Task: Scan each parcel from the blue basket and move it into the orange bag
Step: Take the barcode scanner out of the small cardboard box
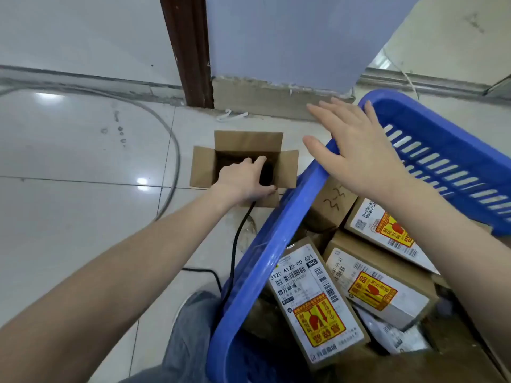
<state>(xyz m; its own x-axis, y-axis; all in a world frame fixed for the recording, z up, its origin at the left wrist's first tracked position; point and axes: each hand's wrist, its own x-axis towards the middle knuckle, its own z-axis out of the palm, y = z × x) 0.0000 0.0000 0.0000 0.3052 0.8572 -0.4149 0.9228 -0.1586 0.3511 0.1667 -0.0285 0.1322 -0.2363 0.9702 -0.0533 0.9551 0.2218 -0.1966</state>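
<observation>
The blue basket (279, 244) fills the lower right and holds several cardboard parcels with white labels and yellow-red stickers; one labelled parcel (315, 302) lies nearest me. My left hand (246, 179) reaches into a small open cardboard box (249, 142) on the floor and grips a black scanner (266, 174), whose black cable (237, 239) trails back toward me. My right hand (356, 150) hovers flat, fingers spread, over the basket's far rim. The orange bag is out of view.
White floor tiles spread to the left, with a grey cable (166, 128) curving across them. A dark brown door frame (190, 51) and a pale blue wall (290, 37) stand behind the box. My trouser leg and shoe (190, 322) are at the bottom.
</observation>
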